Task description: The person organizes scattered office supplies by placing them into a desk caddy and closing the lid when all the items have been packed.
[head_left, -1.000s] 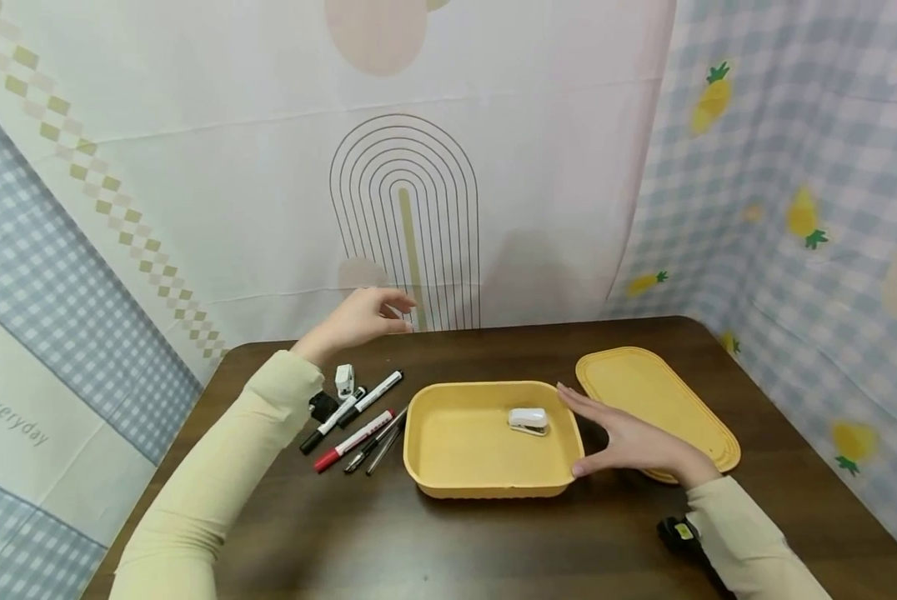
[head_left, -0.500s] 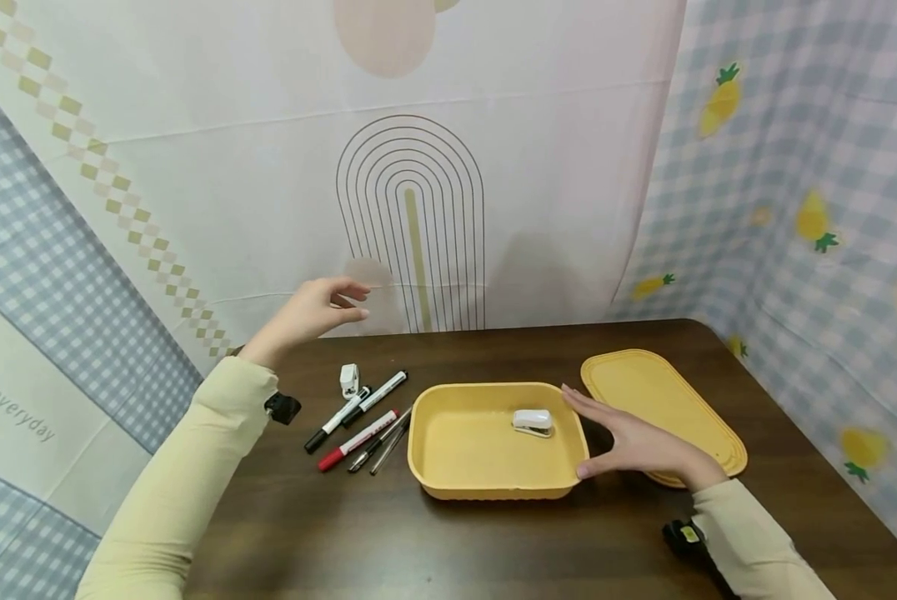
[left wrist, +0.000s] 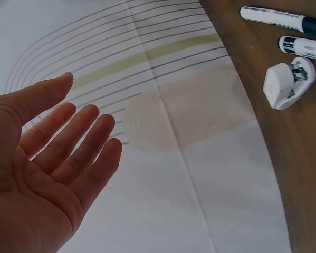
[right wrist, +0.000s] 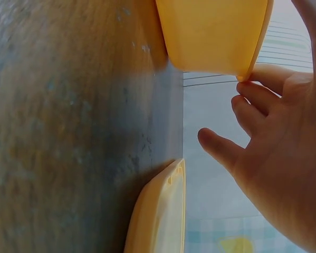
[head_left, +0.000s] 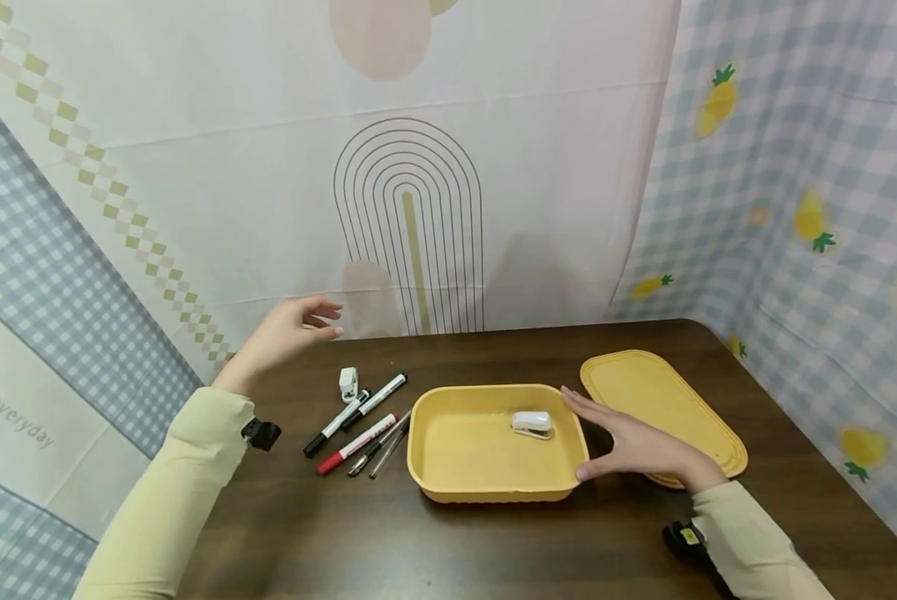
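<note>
My left hand (head_left: 287, 333) hangs in the air near the table's far left edge, holding nothing. In the left wrist view its fingers (left wrist: 89, 150) are loosely bent with the palm showing. Below it, a small white object like a mini stapler (head_left: 349, 383) stands beside two black-capped markers (head_left: 373, 402). My right hand (head_left: 628, 442) is spread at the right end of a yellow box (head_left: 493, 492), thumb and a finger touching its rim. Seen from the right wrist, fingertips meet the corner of the box (right wrist: 210, 37). Inside the box lies a white mini stapler (head_left: 532, 423).
A red marker (head_left: 357, 443) and two slim pens (head_left: 390, 446) lie left of the box. The yellow lid (head_left: 662, 408) rests flat to its right, behind my right wrist. Patterned cloth (head_left: 553, 208) hangs behind the dark table (head_left: 448, 550).
My left hand has moved left, away from above the table's far middle, and has dipped slightly. My right hand stays at the box, and the stapler inside has not moved.
</note>
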Available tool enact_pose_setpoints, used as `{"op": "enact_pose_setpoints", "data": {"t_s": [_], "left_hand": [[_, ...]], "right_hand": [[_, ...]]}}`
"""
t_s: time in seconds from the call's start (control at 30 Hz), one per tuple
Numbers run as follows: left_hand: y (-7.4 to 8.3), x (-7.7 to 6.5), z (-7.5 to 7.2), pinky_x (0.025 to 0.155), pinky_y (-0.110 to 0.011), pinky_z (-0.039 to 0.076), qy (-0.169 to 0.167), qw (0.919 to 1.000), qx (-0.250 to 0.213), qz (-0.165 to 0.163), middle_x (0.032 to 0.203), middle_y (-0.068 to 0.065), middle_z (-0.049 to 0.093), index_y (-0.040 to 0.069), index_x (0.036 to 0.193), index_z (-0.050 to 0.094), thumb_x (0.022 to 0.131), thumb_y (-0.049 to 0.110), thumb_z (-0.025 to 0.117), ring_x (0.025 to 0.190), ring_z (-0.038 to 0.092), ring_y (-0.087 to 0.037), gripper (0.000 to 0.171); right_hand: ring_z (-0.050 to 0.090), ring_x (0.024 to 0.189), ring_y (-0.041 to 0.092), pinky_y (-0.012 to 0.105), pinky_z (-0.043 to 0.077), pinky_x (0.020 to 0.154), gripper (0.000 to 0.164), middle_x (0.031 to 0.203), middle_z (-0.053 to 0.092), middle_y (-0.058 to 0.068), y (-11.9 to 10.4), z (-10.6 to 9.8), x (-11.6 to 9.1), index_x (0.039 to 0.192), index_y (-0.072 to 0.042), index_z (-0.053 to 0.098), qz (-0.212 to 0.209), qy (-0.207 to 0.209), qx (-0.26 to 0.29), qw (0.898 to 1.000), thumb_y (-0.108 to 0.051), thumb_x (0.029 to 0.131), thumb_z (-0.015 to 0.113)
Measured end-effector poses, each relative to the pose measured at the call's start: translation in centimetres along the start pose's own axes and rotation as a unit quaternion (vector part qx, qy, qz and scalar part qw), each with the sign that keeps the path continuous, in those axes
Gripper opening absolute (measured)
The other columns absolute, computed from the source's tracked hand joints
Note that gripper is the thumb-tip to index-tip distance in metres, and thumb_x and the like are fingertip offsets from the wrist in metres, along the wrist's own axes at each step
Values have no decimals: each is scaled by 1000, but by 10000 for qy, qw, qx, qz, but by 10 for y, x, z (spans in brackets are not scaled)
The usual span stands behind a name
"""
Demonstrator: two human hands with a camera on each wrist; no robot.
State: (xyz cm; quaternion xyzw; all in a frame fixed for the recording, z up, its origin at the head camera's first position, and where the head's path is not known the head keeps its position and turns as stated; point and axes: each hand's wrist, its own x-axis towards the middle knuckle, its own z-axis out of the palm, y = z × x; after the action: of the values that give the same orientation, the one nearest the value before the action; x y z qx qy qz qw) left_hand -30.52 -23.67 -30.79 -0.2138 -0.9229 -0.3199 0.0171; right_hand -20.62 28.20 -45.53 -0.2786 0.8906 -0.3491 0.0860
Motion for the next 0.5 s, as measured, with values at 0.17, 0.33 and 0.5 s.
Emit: {"op": "enact_pose_setpoints", "data": {"t_s": [0.17, 0.33, 0.5], "left_hand": [[-11, -14, 1, 91, -51, 53, 88, 9999, 12, -108, 132, -16, 64, 4, 135, 61, 97, 23, 69, 112, 66, -34, 43], [-21, -25, 6, 90, -53, 53, 185, 9997, -25, -167, 130, -17, 65, 3, 134, 62, 97, 22, 70, 110, 67, -36, 42], [-32, -30, 20, 90, -51, 53, 111, 9996, -89, -239, 121, -16, 70, 4, 131, 64, 97, 23, 70, 108, 67, -33, 40]], "right_hand": [[18, 149, 41, 66, 28, 109, 111, 167, 13, 0, 1, 2, 3, 163, -23, 20, -105, -8, 15, 9999, -44, 76, 87], [19, 149, 41, 66, 29, 109, 112, 167, 12, 0, 3, 4, 5, 163, -22, 20, -197, -1, -61, 9998, -46, 76, 86], [19, 149, 38, 65, 29, 109, 111, 167, 13, -2, 4, 5, 0, 162, -29, 19, -65, 52, 87, 9999, -44, 76, 87]]}}
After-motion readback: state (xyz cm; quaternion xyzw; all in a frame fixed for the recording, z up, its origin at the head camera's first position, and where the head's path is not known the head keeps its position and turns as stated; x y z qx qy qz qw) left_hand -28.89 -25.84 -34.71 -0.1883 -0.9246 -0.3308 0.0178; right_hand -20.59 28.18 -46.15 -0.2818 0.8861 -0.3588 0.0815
